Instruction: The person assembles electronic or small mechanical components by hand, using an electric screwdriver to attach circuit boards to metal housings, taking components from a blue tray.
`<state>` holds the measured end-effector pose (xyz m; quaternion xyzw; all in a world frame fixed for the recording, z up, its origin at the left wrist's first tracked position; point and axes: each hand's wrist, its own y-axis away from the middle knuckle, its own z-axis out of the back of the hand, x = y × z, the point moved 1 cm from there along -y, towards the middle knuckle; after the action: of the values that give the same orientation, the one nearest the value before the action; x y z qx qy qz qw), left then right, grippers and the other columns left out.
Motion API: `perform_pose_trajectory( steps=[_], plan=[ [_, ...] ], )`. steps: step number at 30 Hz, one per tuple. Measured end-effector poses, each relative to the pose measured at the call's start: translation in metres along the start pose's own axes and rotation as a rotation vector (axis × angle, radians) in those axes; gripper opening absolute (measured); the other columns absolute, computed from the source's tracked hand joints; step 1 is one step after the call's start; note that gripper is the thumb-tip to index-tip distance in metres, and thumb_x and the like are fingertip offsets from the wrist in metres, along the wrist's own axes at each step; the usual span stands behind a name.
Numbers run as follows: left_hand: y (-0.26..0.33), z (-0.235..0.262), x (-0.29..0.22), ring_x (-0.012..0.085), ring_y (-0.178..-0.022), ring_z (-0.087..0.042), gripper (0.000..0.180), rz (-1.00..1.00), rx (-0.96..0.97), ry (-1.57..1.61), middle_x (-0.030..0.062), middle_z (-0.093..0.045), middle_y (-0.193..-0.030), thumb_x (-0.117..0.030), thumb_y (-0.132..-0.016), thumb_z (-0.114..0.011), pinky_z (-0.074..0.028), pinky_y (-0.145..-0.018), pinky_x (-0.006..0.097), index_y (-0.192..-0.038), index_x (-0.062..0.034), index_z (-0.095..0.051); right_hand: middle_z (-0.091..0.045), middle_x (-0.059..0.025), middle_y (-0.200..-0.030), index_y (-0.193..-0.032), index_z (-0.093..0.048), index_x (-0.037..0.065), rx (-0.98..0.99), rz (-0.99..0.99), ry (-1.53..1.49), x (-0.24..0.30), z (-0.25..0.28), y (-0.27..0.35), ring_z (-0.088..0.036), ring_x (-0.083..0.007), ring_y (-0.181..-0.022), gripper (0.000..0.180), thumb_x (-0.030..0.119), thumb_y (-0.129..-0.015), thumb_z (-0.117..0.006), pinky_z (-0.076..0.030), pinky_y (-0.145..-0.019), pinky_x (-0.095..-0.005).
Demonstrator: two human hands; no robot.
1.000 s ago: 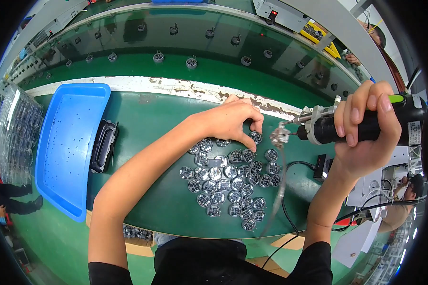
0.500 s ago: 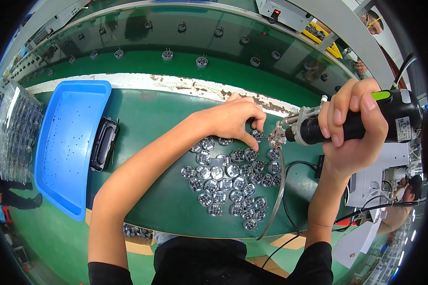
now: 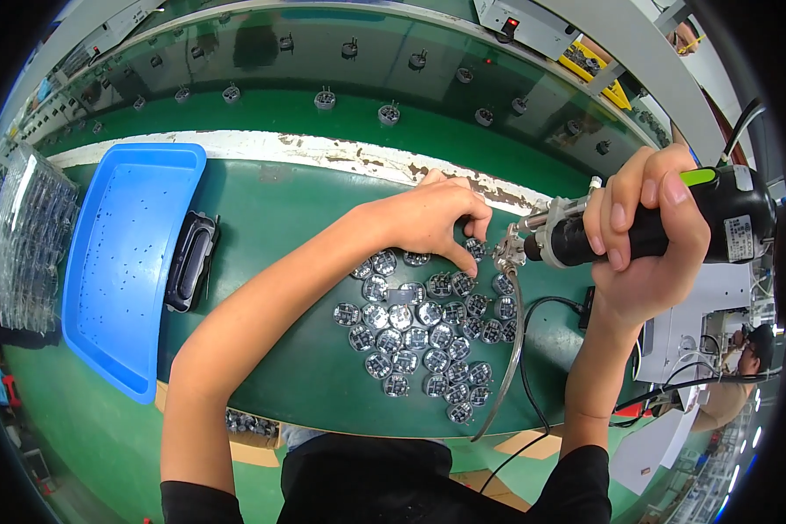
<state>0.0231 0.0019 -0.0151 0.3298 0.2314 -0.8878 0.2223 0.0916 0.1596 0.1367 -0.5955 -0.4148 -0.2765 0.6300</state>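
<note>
My right hand (image 3: 655, 218) is wrapped around a black electric screwdriver (image 3: 576, 240) held sideways, its metal tip assembly (image 3: 509, 251) pointing left. A clear tube hangs from that tip. My left hand (image 3: 432, 218) curves its thumb and fingers around a small round metal part with a circuit face (image 3: 474, 249), just left of the screwdriver's tip. The fingers' far side is hidden. Many more such round parts (image 3: 417, 338) lie grouped on the green worktable (image 3: 271, 358), below my left hand and forearm.
A blue tray (image 3: 122, 271) dotted with tiny dark pieces lies at the left, beside a black open case (image 3: 192, 262). Stacked clear plastic trays (image 3: 31, 236) stand far left. Beyond a chipped white ledge (image 3: 323, 153), a green conveyor (image 3: 271, 113) carries spaced round parts. A black cable (image 3: 526, 384) loops at the right.
The round parts on the conveyor have shifted to the right. Both my hands, the screwdriver and the held part stay almost still. A person's legs at the far left have gone from view.
</note>
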Motion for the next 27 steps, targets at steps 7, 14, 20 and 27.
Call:
perform_pose_trajectory(
  steps=[7,14,20,27],
  plan=[
    [0.000,0.000,-0.001,0.0208,-0.096,-0.054,0.040,0.005,-0.002,0.010,-0.0015,-0.057,-0.083,-0.035,-0.066,-0.087,-0.031,-0.090,0.037,-0.086,-0.0116,-0.063,-0.047,-0.0079,-0.066,-0.085,-0.042,0.004,0.002,-0.007,-0.008,-0.004,-0.002,0.000,-0.028,-0.0052,-0.037,0.021,0.021,-0.096,-0.046,-0.035,-0.040,-0.0214],
    [0.001,0.003,-0.002,0.0206,-0.096,-0.054,0.040,0.011,-0.006,-0.013,-0.0013,-0.058,-0.083,-0.034,-0.066,-0.088,-0.031,-0.090,0.037,-0.087,-0.0111,-0.063,-0.046,-0.0078,-0.066,-0.083,-0.040,0.004,0.030,-0.012,0.045,-0.010,-0.003,-0.007,-0.027,-0.0055,-0.038,0.020,0.019,-0.096,-0.045,-0.032,-0.040,-0.0221],
    [0.003,0.005,-0.009,0.0206,-0.102,-0.055,0.040,0.049,0.050,-0.038,-0.0007,-0.061,-0.088,-0.035,-0.066,-0.087,-0.033,-0.093,0.038,-0.094,-0.0126,-0.067,-0.049,-0.0099,-0.074,-0.098,-0.046,0.002,0.182,0.162,-0.209,0.011,0.019,-0.003,-0.035,-0.0074,-0.038,0.021,0.022,-0.101,-0.044,-0.037,-0.040,-0.0242],
    [0.000,0.049,0.022,0.0272,-0.099,-0.062,0.050,0.255,-0.274,-0.073,0.0119,-0.062,-0.105,-0.027,-0.075,-0.082,-0.049,-0.091,0.039,-0.116,-0.0072,-0.063,-0.057,-0.0140,-0.083,-0.129,-0.039,-0.004,0.212,0.228,-0.176,0.037,0.035,-0.004,-0.048,-0.0111,-0.044,0.063,0.051,-0.100,-0.050,-0.044,-0.045,-0.0250]
  ],
)
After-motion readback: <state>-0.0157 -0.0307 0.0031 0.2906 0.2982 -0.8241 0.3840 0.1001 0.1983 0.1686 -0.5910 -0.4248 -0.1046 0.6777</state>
